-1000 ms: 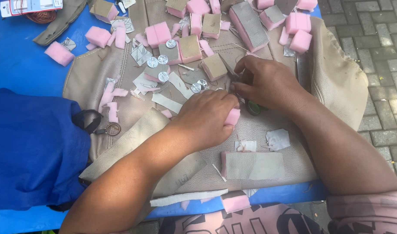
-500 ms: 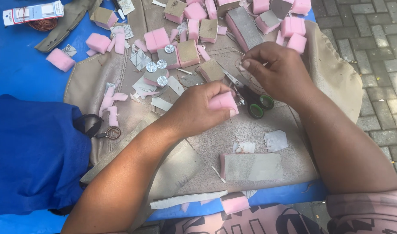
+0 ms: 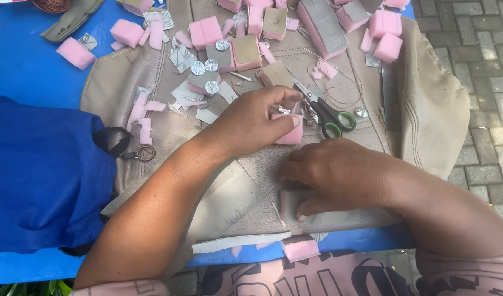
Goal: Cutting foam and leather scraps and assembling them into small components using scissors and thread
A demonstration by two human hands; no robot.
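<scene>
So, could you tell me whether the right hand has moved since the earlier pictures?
Yes: the right hand came down from beside the scissors toward the person, onto a pink-backed strip.

A single head-worn view looks steeply down and forward from close above the person's lap, onto the near edge of the blue surface (image 3: 26, 66); paved ground shows past its right edge. No second view overlaps.
</scene>
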